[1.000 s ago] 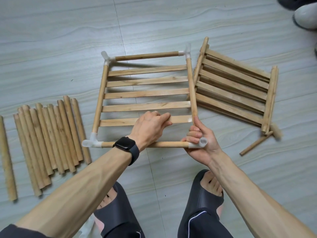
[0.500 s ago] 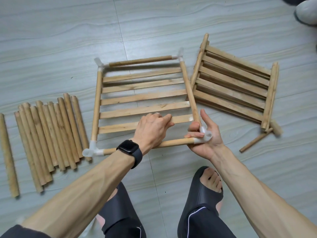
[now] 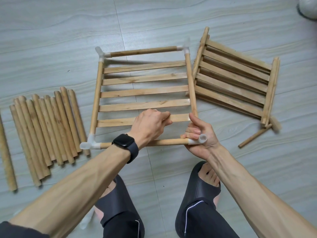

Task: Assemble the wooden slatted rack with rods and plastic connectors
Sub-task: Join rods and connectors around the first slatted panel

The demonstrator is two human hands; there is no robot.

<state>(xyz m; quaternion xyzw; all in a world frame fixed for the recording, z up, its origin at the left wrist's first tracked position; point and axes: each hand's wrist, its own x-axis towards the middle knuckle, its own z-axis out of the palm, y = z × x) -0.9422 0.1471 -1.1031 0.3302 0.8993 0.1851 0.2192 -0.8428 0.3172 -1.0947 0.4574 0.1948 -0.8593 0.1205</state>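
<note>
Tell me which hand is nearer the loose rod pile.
Left. The left hand grips the nearest slat, right of the rod pile; the right hand holds the corner connector farther right.

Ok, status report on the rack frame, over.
Left hand grips nearest slat. Right hand holds corner connector on near rod; side rod joint hidden. Stacked panels crowd frame right side.
</note>
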